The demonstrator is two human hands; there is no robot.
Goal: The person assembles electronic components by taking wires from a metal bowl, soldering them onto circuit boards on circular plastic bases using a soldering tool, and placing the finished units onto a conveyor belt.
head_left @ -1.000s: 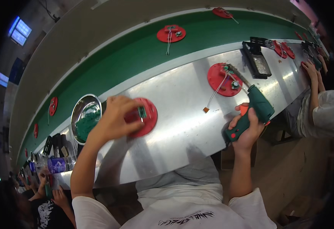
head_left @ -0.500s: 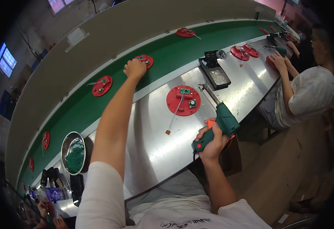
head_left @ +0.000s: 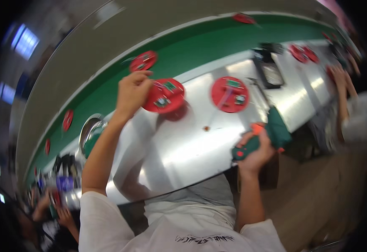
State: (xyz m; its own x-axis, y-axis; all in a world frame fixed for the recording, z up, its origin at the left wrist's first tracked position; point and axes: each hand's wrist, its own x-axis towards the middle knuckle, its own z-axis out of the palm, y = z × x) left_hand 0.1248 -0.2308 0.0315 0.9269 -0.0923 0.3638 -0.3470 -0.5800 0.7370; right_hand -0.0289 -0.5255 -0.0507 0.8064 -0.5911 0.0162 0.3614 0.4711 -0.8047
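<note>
My left hand [head_left: 134,92] grips the left edge of a round red plastic disc [head_left: 174,103] carrying a small green circuit board and wires. It is held above the steel tabletop [head_left: 183,151], which mirrors it below. Closed around the green handle of a soldering gun [head_left: 278,128], my right hand [head_left: 257,156] has its fingers by the orange trigger. The gun's long metal tip points away over the table. Between the hands a second red disc [head_left: 220,89] lies on the steel, its board and wires facing up. Motion blurs the fine parts.
A green conveyor belt [head_left: 200,49] runs along the far side, bearing more red discs [head_left: 143,61]. A black soldering stand [head_left: 271,74] is at the right, a metal bowl [head_left: 84,133] at the left. Co-workers' hands [head_left: 343,77] show at right, others at lower left.
My left hand has lifted a red disc off the belt and brought it toward me over the table. The view has swung, shifting the scene rightward. My right hand still holds the soldering gun.
</note>
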